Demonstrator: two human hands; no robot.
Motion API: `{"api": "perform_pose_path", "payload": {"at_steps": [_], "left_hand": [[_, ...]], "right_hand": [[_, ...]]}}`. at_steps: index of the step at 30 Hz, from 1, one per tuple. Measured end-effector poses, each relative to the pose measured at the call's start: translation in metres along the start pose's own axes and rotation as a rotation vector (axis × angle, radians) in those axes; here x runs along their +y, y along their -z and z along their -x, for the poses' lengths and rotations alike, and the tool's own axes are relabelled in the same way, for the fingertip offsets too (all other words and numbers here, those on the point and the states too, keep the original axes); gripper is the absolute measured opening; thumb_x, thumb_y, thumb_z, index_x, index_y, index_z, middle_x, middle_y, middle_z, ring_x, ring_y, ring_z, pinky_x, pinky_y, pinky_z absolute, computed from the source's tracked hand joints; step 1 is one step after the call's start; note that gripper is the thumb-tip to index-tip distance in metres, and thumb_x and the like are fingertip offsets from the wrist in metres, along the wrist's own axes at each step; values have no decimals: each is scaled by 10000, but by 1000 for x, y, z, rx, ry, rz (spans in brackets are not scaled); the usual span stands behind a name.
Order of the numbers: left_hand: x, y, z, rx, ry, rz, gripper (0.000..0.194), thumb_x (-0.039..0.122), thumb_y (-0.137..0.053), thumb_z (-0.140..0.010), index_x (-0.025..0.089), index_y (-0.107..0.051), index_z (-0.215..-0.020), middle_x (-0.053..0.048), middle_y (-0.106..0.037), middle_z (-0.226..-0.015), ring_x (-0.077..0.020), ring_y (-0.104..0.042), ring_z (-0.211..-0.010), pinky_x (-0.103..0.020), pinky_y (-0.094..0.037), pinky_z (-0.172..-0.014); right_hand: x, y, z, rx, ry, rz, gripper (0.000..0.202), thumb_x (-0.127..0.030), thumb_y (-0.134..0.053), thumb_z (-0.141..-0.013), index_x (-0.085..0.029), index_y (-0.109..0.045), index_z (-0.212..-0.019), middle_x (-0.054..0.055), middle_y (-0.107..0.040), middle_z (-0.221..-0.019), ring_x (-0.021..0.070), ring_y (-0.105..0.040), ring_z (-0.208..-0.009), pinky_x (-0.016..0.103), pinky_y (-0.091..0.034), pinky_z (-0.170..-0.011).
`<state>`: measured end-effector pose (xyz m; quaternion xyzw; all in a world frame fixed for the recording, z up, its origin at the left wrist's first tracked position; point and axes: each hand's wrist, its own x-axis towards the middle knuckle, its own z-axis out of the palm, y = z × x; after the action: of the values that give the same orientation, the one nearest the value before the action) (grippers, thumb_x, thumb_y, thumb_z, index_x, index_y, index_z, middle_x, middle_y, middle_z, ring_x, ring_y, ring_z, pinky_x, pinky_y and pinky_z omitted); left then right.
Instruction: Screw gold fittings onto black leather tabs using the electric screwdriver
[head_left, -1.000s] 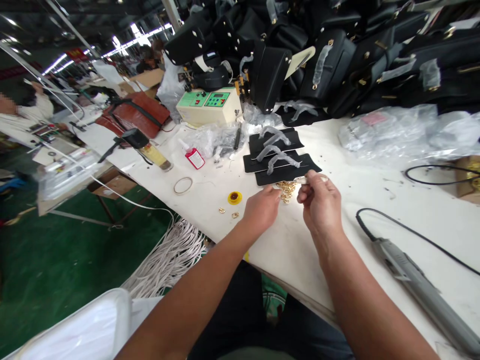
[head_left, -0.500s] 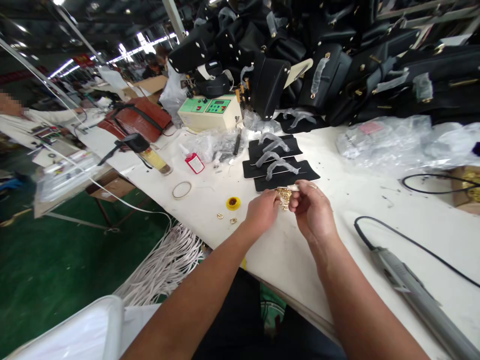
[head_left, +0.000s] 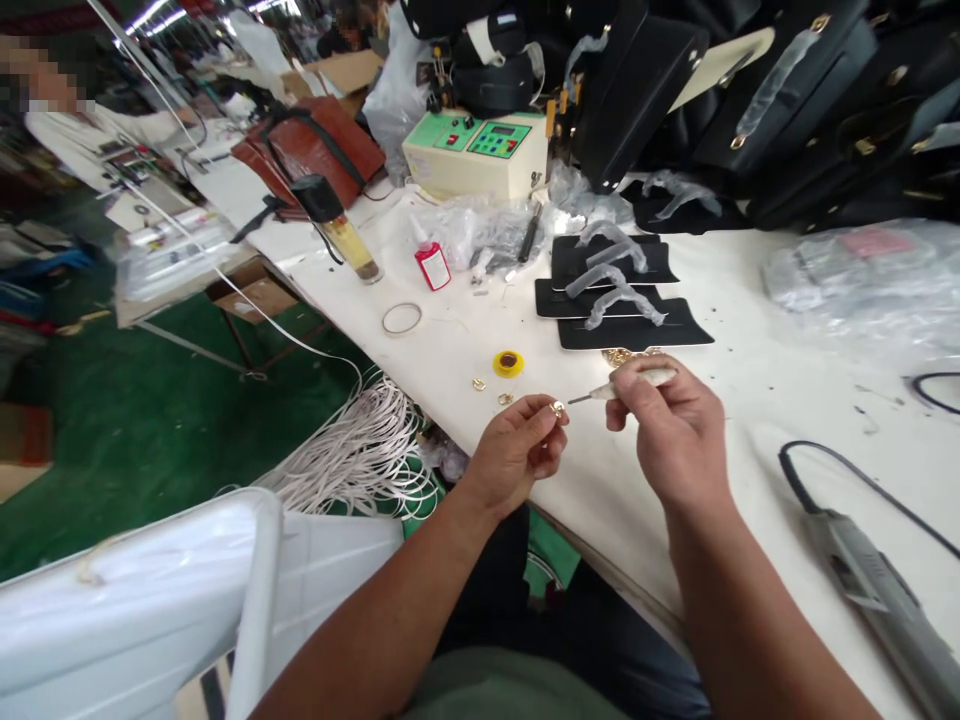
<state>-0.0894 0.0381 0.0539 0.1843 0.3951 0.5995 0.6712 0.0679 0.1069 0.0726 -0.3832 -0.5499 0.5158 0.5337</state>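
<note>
Between thumb and fingertips, my left hand [head_left: 517, 450] pinches a small gold metal fitting [head_left: 557, 408]. My right hand [head_left: 671, 425] is closed around the pale handle of a screwdriver [head_left: 600, 393], its thin shaft pointing left at the fitting; a small gap seems to part tip and fitting. Beyond my right hand lies a pile of gold fittings [head_left: 619, 356], partly hidden by it. Two more loose gold pieces, a nearer one [head_left: 505, 399] and a farther one [head_left: 478, 384], rest on the white table [head_left: 442, 385] by a yellow round dish [head_left: 508, 364] with dark contents.
Black panels with plastic-wrapped handles [head_left: 637, 330] lie ahead. Behind are a red-labelled bottle [head_left: 433, 266], a green-topped control box [head_left: 480, 155] and heaped black bags [head_left: 637, 90]. A grey corded tool [head_left: 870, 580] lies right. A white bin [head_left: 259, 600] stands front left.
My left hand has left the gold pile and come nearer with one fitting. In my right hand the screwdriver now points at it. The camera view has shifted, moving the table items within it.
</note>
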Motion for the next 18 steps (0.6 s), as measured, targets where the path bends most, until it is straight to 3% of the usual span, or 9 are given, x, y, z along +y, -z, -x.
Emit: {"api": "perform_pose_path", "payload": {"at_steps": [18], "left_hand": [[-2,2,-2,-48,42,73,397,333,-941,-741,160,-647,-945,6,-631,-899,-47,-509,-606,-137,-247,-417]], "right_hand": [[-4,-8,5,18,13,97,197,-393,-774,-916,-227,-710,-830,-22,-650,-659,126,-569,-553,264,-469,-538]]}}
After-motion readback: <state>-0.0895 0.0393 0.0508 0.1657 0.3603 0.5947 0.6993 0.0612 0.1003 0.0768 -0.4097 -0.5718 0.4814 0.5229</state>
